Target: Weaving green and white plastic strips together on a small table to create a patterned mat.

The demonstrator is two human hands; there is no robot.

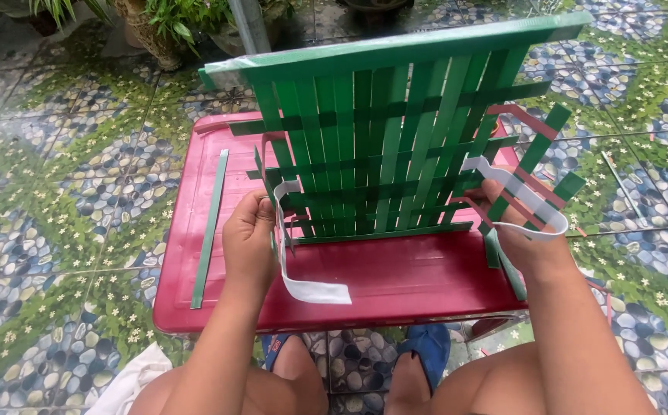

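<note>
A half-woven basket of green plastic strips (380, 146) lies on its side on a red plastic table (395, 280), its open frame toward me. My left hand (251, 238) grips the basket's left lower corner, where a white strip (303, 286) curls down onto the table. My right hand (514, 223) holds the right corner, pinching a looping white strip (522, 196) among red and green strip ends.
A loose green strip (209, 230) lies along the table's left side. The floor has pebble-and-flower patterned tiles (57, 192). Potted plants (165, 23) stand at the back. My knees and blue sandals (426, 350) show below the table.
</note>
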